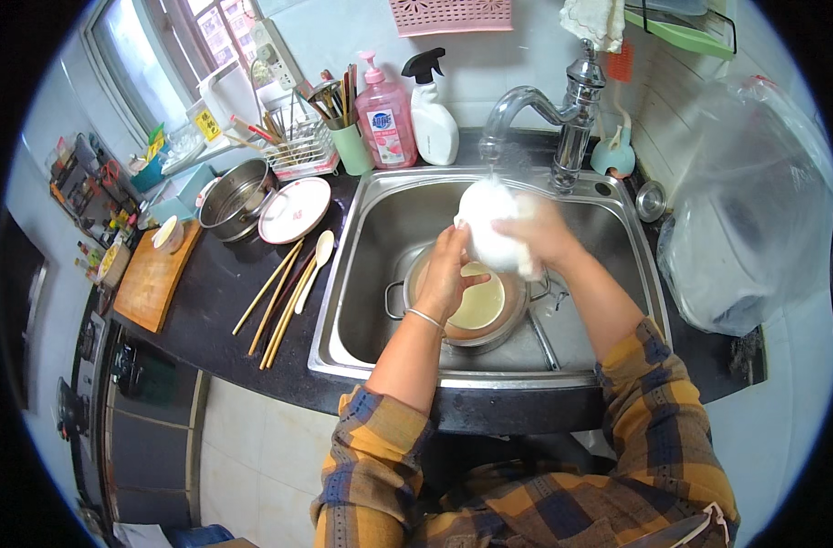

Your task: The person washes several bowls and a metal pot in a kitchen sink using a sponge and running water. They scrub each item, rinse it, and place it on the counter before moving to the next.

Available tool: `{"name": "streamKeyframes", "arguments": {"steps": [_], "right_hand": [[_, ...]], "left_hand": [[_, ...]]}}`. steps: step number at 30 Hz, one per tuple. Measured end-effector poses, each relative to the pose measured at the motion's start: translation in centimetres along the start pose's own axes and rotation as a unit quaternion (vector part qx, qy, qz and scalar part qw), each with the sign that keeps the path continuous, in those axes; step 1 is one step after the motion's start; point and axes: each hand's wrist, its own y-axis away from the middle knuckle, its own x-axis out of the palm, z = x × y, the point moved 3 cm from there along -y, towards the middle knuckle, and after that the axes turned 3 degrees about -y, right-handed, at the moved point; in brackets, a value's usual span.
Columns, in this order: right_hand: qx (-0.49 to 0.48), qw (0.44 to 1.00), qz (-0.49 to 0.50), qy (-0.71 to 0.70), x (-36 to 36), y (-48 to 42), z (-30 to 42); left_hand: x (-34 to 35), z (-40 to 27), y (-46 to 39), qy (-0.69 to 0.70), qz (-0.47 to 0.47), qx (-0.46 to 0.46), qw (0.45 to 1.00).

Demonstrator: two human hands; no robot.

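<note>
A white bowl [488,212] is held under the faucet [526,103], over the sink [389,219]. My left hand [447,274] grips the bowl's lower left side. My right hand [543,233] is on its right side with a pale cloth [528,264] that is partly hidden and blurred. Below them, a metal pot [481,342] with two side handles stands in the sink, and a round, pale yellow-green vessel or its inside [481,305] shows within it. A metal bar or handle [543,339] lies on the sink bottom to the pot's right.
On the left counter lie chopsticks [279,305], a white spoon [317,270], a plate [295,210], a steel pot [235,202] and a wooden cutting board [157,281]. A pink soap bottle [387,123] and a spray bottle [435,127] stand behind. A plastic-wrapped item [738,226] is at right.
</note>
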Motion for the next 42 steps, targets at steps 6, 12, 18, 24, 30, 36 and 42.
{"name": "streamKeyframes", "arguments": {"steps": [6, 12, 18, 24, 30, 36, 42], "right_hand": [[-0.172, 0.87, 0.136, 0.442, 5.0, 1.4, -0.2], [-0.271, 0.923, 0.03, 0.271, 3.2, 0.7, 0.9], [-0.1, 0.989, -0.108, -0.015, 0.0, -1.3, -0.8], [-0.217, 0.881, 0.098, 0.409, 3.9, 0.4, -3.0], [-0.16, 0.909, 0.043, 0.382, 3.9, -0.2, -3.7], [-0.078, 0.992, -0.052, 0.086, 3.7, -0.9, -3.9], [0.002, 0.976, 0.194, 0.1, 4.4, 0.4, -3.0]], "left_hand": [[-0.2, -0.5, -0.1, -0.006, -0.05, 0.058, 0.997], [-1.1, -0.6, -0.4, 0.069, -0.085, 0.106, 0.988], [0.0, -0.6, 0.2, -0.014, -0.048, 0.016, 0.999], [-0.4, -0.6, 0.4, -0.044, -0.124, 0.046, 0.99], [-0.1, 0.2, -0.4, -0.112, -0.137, 0.154, 0.972], [2.2, 0.3, 0.5, -0.088, -0.116, 0.122, 0.982], [-0.7, -0.7, -0.3, -0.13, -0.187, 0.206, 0.952]]}}
